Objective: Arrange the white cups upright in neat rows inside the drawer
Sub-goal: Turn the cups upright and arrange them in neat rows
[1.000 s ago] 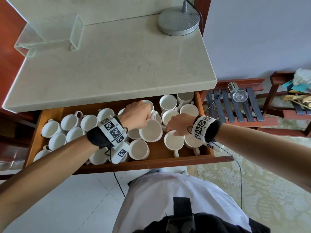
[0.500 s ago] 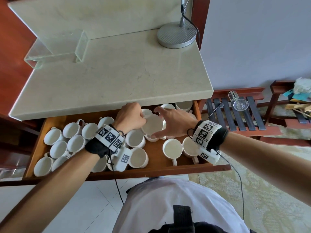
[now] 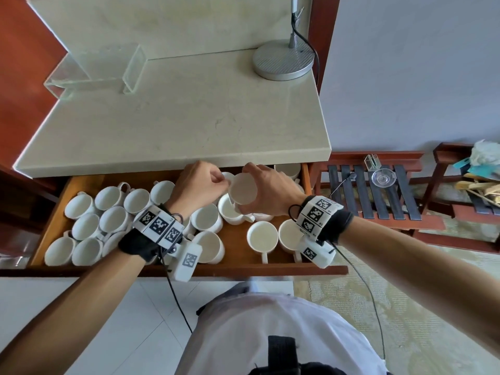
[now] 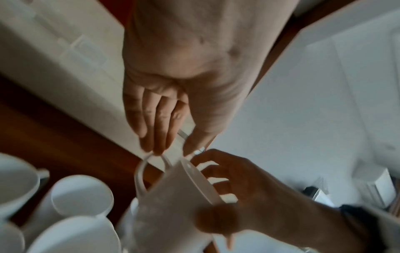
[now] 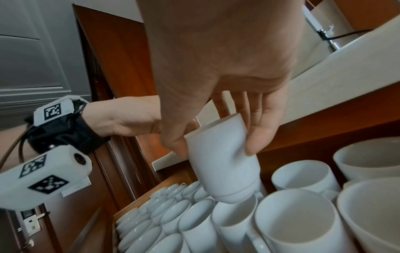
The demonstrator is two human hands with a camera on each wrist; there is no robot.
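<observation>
An open wooden drawer (image 3: 270, 268) holds several white cups, most upright and packed at the left (image 3: 108, 220). Two upright cups (image 3: 262, 237) stand at the front right. Both hands hold one white cup (image 3: 243, 188) tilted above the middle back of the drawer. My right hand (image 3: 270, 192) grips its body (image 5: 220, 162) between thumb and fingers. My left hand (image 3: 200, 185) pinches its handle (image 4: 141, 172). Just below it sits another cup (image 3: 228, 211).
A marble counter (image 3: 189, 117) overhangs the drawer's back, close above the hands. On it stand a lamp base (image 3: 282, 60) and a clear acrylic stand (image 3: 100, 69). A slatted wooden rack (image 3: 373, 193) is to the right of the drawer.
Both hands have moved from the cups in the drawer's middle toward the back. The cup they hold has come up out of the drawer, and the right hand now wraps its body.
</observation>
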